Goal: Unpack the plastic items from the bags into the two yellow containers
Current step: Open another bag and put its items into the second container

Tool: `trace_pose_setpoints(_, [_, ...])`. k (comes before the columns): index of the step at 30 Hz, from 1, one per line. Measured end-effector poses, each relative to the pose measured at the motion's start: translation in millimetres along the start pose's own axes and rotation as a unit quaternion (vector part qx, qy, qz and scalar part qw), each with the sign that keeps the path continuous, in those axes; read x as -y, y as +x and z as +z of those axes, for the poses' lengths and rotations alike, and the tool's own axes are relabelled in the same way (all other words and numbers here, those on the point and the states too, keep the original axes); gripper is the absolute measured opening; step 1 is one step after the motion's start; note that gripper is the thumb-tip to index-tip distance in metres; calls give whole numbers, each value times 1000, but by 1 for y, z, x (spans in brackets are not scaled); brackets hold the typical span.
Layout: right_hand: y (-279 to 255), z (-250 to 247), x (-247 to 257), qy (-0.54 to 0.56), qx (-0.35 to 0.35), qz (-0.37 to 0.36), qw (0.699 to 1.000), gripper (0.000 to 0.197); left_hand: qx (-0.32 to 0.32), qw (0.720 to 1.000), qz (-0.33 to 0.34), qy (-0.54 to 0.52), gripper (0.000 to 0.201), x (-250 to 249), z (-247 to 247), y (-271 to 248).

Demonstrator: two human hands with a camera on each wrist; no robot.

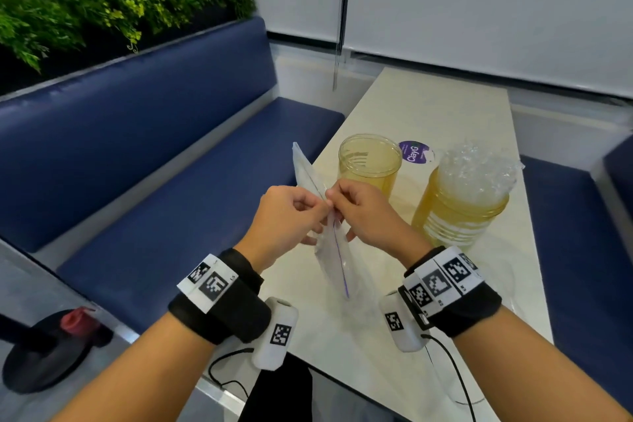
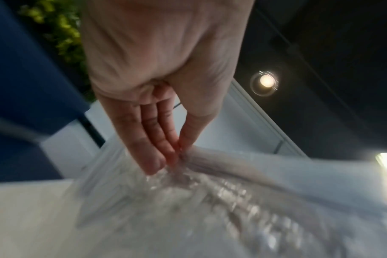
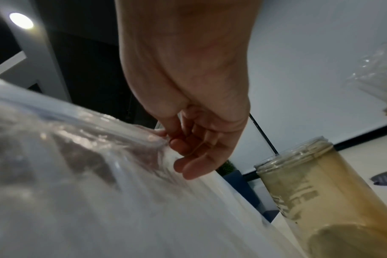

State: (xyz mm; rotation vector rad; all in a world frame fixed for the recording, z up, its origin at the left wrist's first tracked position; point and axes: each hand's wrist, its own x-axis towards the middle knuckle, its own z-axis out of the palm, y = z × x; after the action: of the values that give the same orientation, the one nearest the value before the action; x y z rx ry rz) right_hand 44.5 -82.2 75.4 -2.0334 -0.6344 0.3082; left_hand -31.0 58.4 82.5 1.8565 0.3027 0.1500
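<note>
A clear zip bag with a purple seal line hangs above the table's near left part, held edge-up between both hands. My left hand pinches its top rim from the left; in the left wrist view the fingertips pinch the plastic, with clear items blurred inside the bag. My right hand pinches the opposite rim, as the right wrist view shows where its fingers meet the bag. Two yellow jars stand behind: an empty one and one heaped with clear plastic items.
The pale table runs away from me, with a purple round sticker behind the jars. Blue benches flank it on both sides. Plants sit behind the left bench. A black stand base lies at lower left.
</note>
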Motion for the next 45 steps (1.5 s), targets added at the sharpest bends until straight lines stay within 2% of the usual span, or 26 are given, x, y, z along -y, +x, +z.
trace_pose_setpoints(2, [0, 2, 0, -7, -9, 4, 1000, 27, -2, 995, 25, 96, 24, 1, 4, 0])
trace_pose_setpoints(4, [1, 0, 4, 20, -5, 23, 1000, 26, 7, 993, 30, 113, 25, 1, 4, 1])
trace_pose_setpoints(10, [0, -16, 15, 67, 50, 72, 994, 24, 18, 1000, 0, -5, 16, -1, -2, 1])
trace_pose_setpoints(13, [2, -23, 13, 126, 36, 87, 987, 27, 37, 998, -16, -54, 14, 0, -2, 0])
trace_pose_setpoints(17, [4, -22, 3, 215, 6, 97, 972, 34, 44, 992, -28, -114, 22, 1, 1, -4])
trace_pose_setpoints(21, [5, -17, 1, 250, 19, 89, 964, 24, 23, 989, -49, -141, 24, -1, 1, -3])
trace_pose_setpoints(25, [8, -16, 6, 241, 52, 82, 966, 16, -7, 989, -51, -141, 23, -4, -5, 1])
trace_pose_setpoints(31, [9, -10, 7, 228, -4, 95, 969, 30, 13, 997, -54, -48, 28, -5, -10, 1])
trace_pose_setpoints(38, [6, -5, 6, 235, 21, 71, 969, 25, 6, 992, -73, -107, 19, -6, -9, 1])
trace_pose_setpoints(45, [3, -1, 5, 252, 18, 95, 963, 34, -12, 989, -69, -132, 21, -2, -3, 0])
